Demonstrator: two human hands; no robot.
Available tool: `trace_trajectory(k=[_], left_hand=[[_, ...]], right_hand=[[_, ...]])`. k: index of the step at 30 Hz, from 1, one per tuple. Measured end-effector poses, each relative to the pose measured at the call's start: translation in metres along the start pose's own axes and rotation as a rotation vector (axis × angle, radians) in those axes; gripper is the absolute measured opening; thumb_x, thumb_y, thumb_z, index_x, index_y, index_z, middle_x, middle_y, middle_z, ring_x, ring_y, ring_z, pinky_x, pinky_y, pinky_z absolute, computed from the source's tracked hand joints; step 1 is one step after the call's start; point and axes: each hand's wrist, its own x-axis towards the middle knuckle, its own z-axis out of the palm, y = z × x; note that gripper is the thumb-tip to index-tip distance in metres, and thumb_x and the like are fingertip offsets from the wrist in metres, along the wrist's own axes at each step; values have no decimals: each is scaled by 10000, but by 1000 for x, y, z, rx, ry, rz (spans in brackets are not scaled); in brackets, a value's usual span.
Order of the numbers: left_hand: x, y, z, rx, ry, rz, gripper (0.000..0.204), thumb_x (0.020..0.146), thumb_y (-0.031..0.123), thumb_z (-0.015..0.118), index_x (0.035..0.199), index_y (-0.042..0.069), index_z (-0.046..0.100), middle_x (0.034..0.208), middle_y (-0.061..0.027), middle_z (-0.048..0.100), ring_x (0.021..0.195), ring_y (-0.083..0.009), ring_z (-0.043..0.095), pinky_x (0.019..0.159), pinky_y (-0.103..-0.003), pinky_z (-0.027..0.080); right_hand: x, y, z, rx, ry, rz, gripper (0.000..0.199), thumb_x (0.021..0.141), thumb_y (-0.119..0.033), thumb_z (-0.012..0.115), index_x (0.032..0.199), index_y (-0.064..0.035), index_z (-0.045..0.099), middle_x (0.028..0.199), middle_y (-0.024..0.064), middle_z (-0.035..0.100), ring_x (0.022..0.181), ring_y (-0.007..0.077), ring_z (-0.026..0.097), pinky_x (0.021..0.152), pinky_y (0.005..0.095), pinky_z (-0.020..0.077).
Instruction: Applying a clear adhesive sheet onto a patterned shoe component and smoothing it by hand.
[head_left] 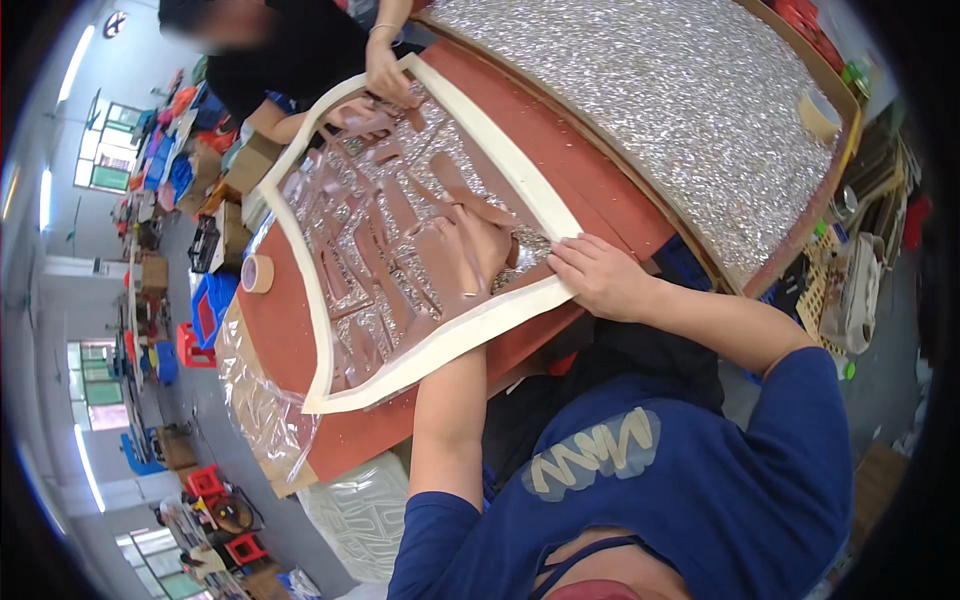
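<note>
A clear sheet with a wide cream tape border [450, 338] carries brown cut-out shapes [398, 210] with silvery glitter showing between them. My left forearm passes beneath the near border, and my left hand [472, 250] shows through the sheet near its middle. Its fingers look stretched out, partly covered by a brown strip [478, 208]. At the right corner my right hand [605, 280] grips the taped edge, fingers on top; the thumb is hidden. Across from me, a person's hand [390, 80] touches the far corner, and their other hand [360, 117] rests by the far left edge.
Reddish-brown board [283, 335] lies below the sheet. A tape roll [257, 273] stands at the left. Beyond on the right, a large tray of silver glitter [660, 110] has another tape roll [820, 117] at its edge. Clear plastic [265, 390] hangs off the table's left side.
</note>
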Motion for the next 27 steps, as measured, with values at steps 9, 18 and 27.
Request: trace_trajectory(k=[9, 18, 27], left_hand=[[14, 21, -15, -602, -500, -381, 591, 840, 387, 507, 1131, -127, 522, 1180, -320, 498, 1141, -542, 414, 1001, -620, 260], [-5, 24, 24, -92, -354, -286, 739, 886, 450, 394, 1339, -130, 327, 1431, -299, 267, 1323, -510, 216, 1069, -631, 84], [17, 8, -1, -204, -561, -311, 739, 860, 455, 464, 1318, -116, 368, 1423, -268, 302, 1273, -499, 305, 1046, -645, 144]], right_hand=[[82, 53, -33, -1, -119, 272, 117, 825, -188, 560, 854, -77, 583, 735, 126, 623, 658, 333, 628, 570, 447, 491], [221, 85, -164, -522, -84, 148, 271, 979, -273, 456, 899, -75, 622, 938, 140, 682, 796, 240, 684, 593, 359, 548], [197, 44, -200, -459, 123, -12, 266, 959, -258, 491, 855, -31, 581, 682, 44, 583, 495, 106, 521, 429, 205, 450]])
